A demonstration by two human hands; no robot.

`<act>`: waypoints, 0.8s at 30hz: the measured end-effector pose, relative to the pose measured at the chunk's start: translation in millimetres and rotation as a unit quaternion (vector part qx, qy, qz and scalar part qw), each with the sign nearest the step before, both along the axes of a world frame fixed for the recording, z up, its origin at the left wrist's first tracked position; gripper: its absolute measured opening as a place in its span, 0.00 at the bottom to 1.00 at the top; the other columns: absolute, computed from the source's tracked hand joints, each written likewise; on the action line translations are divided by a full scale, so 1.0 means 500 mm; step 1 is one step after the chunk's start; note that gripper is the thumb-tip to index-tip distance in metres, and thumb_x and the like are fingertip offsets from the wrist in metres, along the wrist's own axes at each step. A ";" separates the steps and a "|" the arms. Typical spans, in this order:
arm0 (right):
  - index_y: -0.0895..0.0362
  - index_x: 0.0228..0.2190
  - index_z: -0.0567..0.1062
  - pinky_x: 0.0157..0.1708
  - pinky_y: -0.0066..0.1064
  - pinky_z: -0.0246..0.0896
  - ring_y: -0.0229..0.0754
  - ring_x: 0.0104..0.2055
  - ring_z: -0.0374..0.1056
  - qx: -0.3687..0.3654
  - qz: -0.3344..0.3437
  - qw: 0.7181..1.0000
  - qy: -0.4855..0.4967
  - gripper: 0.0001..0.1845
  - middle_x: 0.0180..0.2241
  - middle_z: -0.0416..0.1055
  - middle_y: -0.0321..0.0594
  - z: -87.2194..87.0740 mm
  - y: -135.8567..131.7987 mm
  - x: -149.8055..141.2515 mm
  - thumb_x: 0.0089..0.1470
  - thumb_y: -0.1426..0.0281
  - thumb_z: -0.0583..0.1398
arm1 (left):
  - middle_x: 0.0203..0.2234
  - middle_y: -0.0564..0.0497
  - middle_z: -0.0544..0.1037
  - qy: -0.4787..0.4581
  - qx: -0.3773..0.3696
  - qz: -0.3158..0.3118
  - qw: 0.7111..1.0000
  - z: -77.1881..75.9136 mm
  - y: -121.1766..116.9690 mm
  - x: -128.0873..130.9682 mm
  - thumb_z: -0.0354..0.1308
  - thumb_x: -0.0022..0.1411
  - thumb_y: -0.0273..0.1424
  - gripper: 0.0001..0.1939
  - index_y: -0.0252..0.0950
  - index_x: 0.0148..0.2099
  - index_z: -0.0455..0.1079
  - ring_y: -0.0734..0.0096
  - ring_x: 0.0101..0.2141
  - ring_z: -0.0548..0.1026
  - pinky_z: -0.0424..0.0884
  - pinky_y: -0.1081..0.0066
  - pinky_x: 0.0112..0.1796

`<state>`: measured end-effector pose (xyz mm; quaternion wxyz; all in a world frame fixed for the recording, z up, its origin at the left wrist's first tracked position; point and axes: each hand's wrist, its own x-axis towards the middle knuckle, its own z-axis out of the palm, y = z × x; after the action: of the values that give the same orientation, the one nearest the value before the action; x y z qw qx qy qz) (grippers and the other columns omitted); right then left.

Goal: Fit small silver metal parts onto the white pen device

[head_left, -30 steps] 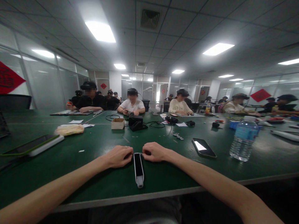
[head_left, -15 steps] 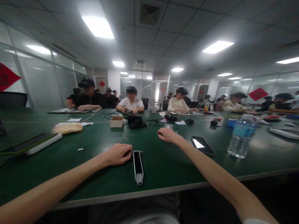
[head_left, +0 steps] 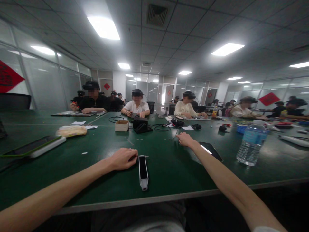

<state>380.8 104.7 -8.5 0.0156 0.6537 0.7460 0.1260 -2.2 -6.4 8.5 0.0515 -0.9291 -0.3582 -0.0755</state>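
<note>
On the green table in front of me lies a slim white device with a long black face (head_left: 143, 170), its narrow grey end towards me. My left hand (head_left: 124, 159) rests just left of its far end, fingers curled closed; whatever they hold is hidden. A tiny thin metal piece (head_left: 147, 156) shows at the device's far end, close to those fingertips. My right hand (head_left: 185, 140) is stretched out to the right and farther off, fingers bent together at the table surface. It covers the spot of some small metal parts, and its grip is too small to make out.
Right of my right forearm are a phone (head_left: 212, 150), partly covered, and a water bottle (head_left: 252, 145). A small cardboard box (head_left: 121, 126) and a black device (head_left: 141, 125) with cables stand ahead. A green-edged tablet or phone (head_left: 31, 146) lies left. Several co-workers sit opposite.
My right hand has left the device's far end and moved forward and right to the small metal parts, now hidden under it. My left hand has stayed beside the device.
</note>
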 end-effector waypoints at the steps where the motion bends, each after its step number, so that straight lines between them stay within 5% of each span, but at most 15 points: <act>1: 0.54 0.56 0.67 0.48 0.40 0.57 0.53 0.54 0.59 0.000 0.004 1.000 -0.002 0.25 0.53 0.65 0.53 -0.005 0.001 -0.004 0.58 0.74 0.50 | 0.30 0.50 0.75 0.000 0.001 -0.001 1.000 0.000 0.000 0.000 0.46 0.63 0.32 0.09 0.36 0.37 0.66 0.69 0.28 0.72 0.63 0.72 0.29; 8: 0.53 0.55 0.68 0.50 0.42 0.53 0.53 0.56 0.57 -0.002 0.012 1.000 -0.004 0.24 0.53 0.64 0.53 -0.018 0.010 -0.015 0.59 0.73 0.48 | 0.30 0.50 0.76 -0.001 -0.002 0.004 1.000 0.002 -0.002 0.001 0.46 0.63 0.31 0.09 0.36 0.37 0.67 0.68 0.28 0.72 0.63 0.72 0.29; 24: 0.66 0.37 0.76 0.39 0.33 0.58 0.50 0.43 0.68 0.041 0.039 0.998 0.010 0.14 0.40 0.73 0.58 0.015 -0.020 -0.068 0.57 0.73 0.52 | 0.30 0.50 0.75 -0.003 0.000 -0.007 1.000 -0.002 0.003 -0.003 0.46 0.63 0.32 0.09 0.36 0.38 0.67 0.69 0.28 0.72 0.63 0.72 0.30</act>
<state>346.6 94.7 -1.2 -0.0237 0.6256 0.7651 0.1506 -3.5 -4.9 7.4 0.0497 -0.9314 -0.3519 -0.0788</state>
